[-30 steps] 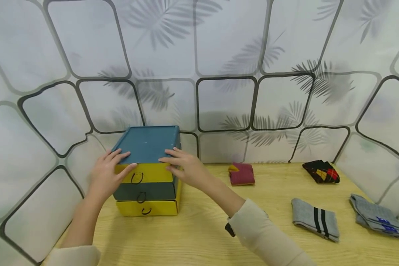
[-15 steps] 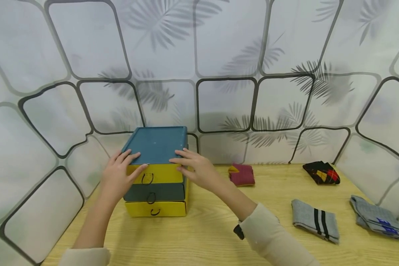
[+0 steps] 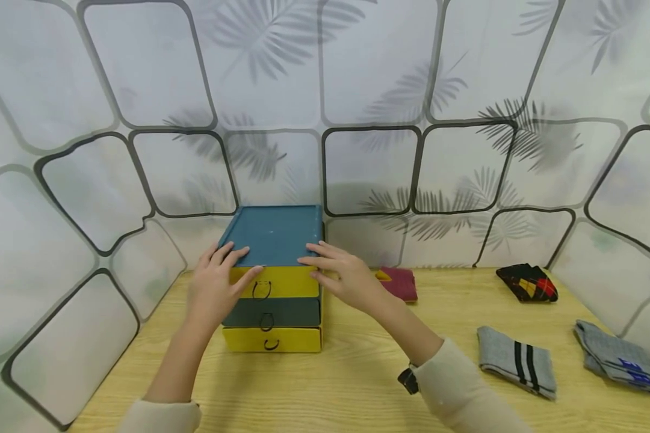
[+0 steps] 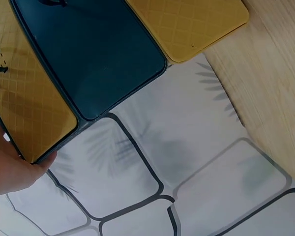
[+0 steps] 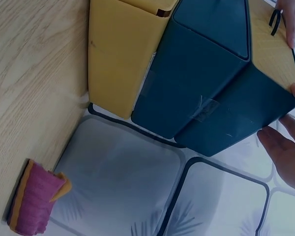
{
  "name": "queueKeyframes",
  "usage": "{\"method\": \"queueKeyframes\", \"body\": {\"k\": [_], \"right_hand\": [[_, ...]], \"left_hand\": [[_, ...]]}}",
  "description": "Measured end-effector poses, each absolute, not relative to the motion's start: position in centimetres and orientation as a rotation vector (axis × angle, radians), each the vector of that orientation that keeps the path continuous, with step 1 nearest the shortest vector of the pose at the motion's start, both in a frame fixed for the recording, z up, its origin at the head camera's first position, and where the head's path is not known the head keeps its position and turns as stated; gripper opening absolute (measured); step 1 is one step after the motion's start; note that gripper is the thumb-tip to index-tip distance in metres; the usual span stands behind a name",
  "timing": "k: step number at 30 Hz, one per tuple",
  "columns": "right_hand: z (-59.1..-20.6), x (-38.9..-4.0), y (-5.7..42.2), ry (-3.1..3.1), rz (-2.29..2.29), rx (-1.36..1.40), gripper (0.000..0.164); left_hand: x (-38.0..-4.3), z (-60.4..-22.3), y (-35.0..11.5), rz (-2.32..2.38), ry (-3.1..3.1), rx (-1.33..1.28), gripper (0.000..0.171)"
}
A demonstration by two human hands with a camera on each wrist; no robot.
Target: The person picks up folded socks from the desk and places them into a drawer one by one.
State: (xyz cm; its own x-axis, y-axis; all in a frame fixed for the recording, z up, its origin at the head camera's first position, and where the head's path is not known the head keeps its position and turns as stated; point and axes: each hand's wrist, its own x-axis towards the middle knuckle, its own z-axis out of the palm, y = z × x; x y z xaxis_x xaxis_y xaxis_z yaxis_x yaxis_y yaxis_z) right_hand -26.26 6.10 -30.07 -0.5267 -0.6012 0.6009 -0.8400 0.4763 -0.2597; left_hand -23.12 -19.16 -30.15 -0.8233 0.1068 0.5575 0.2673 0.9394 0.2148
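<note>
A small drawer unit (image 3: 273, 311) with a blue top stands on the table, its yellow and dark teal drawers stacked and pushed in. Each drawer front carries a thin black loop handle (image 3: 271, 344). My left hand (image 3: 216, 288) rests on the top's front left corner, thumb laid along the upper front edge. Over the front right corner lies my right hand (image 3: 352, 279), fingertips on the top and right side. Fingers of both hands are fairly straight. In the right wrist view the unit's teal side (image 5: 187, 93) shows clear tape across it.
A folded maroon sock (image 3: 403, 284) lies behind my right forearm. Further right are a folded argyle sock (image 3: 528, 282), a grey black-striped sock (image 3: 514, 361) and a grey sock with blue marks (image 3: 620, 358). A patterned wall covering (image 3: 368, 171) rises behind the table.
The drawer unit has slid right across the table, with both hands moving along on it. My right hand now overlaps part of the maroon sock. The other socks have stayed in place.
</note>
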Motion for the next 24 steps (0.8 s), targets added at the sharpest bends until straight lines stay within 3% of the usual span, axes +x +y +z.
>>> {"method": "queueKeyframes", "body": {"k": [14, 24], "right_hand": [[-29.9, -25.8, 8.8, -2.306, 0.641, 1.168, 0.034], [-29.4, -26.1, 7.0, -2.36, 0.418, 1.211, 0.04]], "left_hand": [[-23.1, -30.3, -17.0, -0.301, -2.543, -0.298, 0.056], [-23.5, -29.1, -19.9, -0.538, -2.616, -0.601, 0.044]]}}
